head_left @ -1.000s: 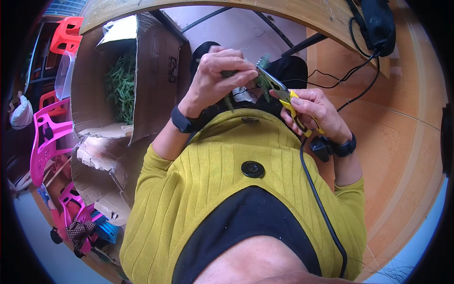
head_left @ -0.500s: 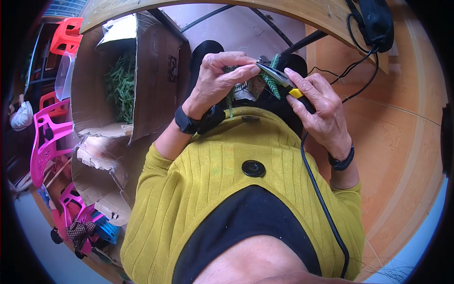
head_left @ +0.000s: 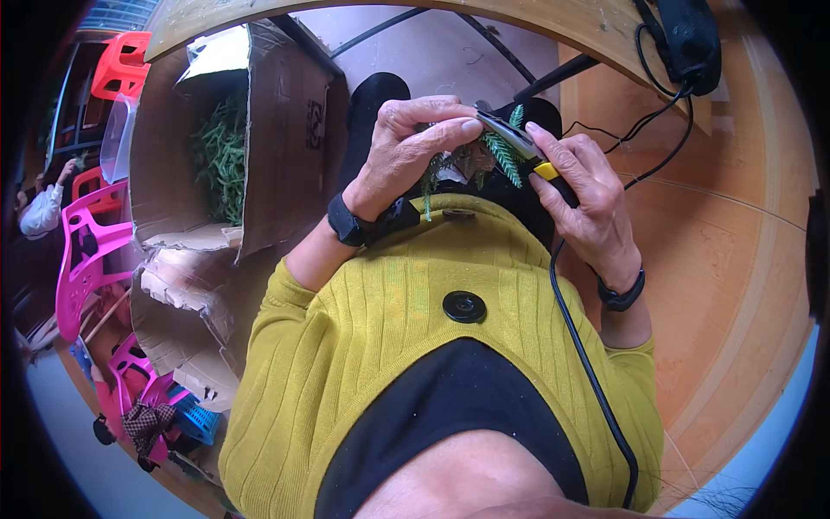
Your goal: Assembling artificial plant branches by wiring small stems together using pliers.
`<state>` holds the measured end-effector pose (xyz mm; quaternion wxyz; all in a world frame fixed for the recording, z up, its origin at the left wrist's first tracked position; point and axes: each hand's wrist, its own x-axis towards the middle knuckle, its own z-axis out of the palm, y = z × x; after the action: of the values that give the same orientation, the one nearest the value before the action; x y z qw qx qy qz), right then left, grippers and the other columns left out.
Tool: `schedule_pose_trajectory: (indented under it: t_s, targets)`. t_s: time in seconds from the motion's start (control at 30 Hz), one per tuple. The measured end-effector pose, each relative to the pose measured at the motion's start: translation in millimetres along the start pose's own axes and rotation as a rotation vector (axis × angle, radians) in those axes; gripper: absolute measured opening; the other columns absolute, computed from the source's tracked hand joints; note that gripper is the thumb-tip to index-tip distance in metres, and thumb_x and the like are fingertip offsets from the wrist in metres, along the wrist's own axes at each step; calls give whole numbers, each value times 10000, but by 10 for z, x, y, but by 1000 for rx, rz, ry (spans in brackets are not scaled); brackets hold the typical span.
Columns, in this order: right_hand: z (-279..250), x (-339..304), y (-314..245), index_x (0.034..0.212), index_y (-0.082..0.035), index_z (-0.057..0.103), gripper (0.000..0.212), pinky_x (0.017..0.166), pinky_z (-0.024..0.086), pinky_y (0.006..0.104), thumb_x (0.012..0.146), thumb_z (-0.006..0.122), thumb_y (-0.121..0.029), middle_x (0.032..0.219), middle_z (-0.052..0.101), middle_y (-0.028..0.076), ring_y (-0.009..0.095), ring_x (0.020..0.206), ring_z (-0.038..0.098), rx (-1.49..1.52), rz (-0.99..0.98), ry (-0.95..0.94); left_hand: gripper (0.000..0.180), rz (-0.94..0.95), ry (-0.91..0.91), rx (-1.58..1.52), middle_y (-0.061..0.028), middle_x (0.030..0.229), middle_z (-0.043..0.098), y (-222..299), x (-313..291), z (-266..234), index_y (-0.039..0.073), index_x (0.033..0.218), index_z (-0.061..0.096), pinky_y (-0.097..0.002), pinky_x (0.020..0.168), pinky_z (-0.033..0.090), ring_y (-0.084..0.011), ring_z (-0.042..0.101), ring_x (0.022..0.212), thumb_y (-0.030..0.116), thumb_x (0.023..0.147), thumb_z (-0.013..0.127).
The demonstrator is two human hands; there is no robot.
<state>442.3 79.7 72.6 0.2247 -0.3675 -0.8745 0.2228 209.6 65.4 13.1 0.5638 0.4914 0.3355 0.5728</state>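
Observation:
My left hand point(head_left: 399, 151) is closed in a pinch, thumb and forefinger meeting at the tip of the pliers; a green needle-leaved sprig point(head_left: 430, 183) hangs below its fingers. My right hand point(head_left: 590, 192) is wrapped round long-nosed pliers point(head_left: 512, 136) with yellow and black handles. The jaws point up and left, toward the left fingertips. Another leafy part of the greenery point(head_left: 503, 158) shows under and beside the jaws. What exactly lies between the left fingertips is too small to make out. All of this is above my lap.
A cardboard box point(head_left: 290, 130) at the left holds heaped green sprigs point(head_left: 223, 160). A second cardboard box point(head_left: 186, 324) is nearer. A wooden table edge point(head_left: 596, 35) curves ahead. A black cable point(head_left: 577, 324) runs down my right side. Pink chairs point(head_left: 82, 251) and another person point(head_left: 41, 212) are far left.
Both hands stay close together; the left hand and the greenery have shifted slightly right. The pliers have tilted a little. At far left, the other person's arm has risen.

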Motion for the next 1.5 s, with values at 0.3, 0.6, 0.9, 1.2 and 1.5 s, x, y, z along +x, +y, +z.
schedule_pose_trajectory:
  t_s: [0.3, 0.6, 0.9, 1.2, 1.5]
  targets:
    - [-28, 89, 123, 1251, -20, 581, 449, 652, 478, 310, 809, 658, -42, 848, 579, 118, 219, 712, 553, 140, -43, -60, 160, 15, -12, -15, -23, 780, 644, -56, 28, -42, -7, 970, 715, -197, 592, 423, -58, 538, 695, 107, 861, 689]
    - [-211, 233, 174, 1232, 17, 578, 383, 528, 437, 219, 911, 586, -192, 734, 576, 43, 86, 532, 489, 1336, 847, -595, 190, 486, -196, 899, -24, 804, 667, 37, 150, -197, -8, 1005, 701, -197, 641, 469, -78, 593, 748, 84, 839, 706]
    - [-123, 193, 79, 1232, -13, 589, 363, 626, 444, 235, 894, 605, -144, 753, 554, 43, 114, 640, 515, 820, 541, -342, 173, -201, 75, 26, -70, 848, 700, 16, 30, -47, -7, 983, 711, -208, 719, 537, -107, 657, 778, 64, 826, 716]
    - [-263, 144, -98, 1240, -50, 595, 430, 675, 432, 306, 814, 650, -63, 815, 522, 96, 203, 727, 513, 106, 195, -189, 147, -106, 134, 73, -97, 846, 697, 93, -28, 36, -18, 977, 695, -234, 616, 568, -126, 672, 728, 61, 854, 684]
    - [-238, 171, -108, 1245, -48, 591, 433, 641, 430, 312, 817, 653, -55, 793, 524, 105, 197, 693, 504, 89, 175, -217, 144, -32, 114, 186, -124, 831, 689, 78, -22, 99, -37, 977, 679, -240, 568, 582, -154, 689, 723, 48, 862, 669]
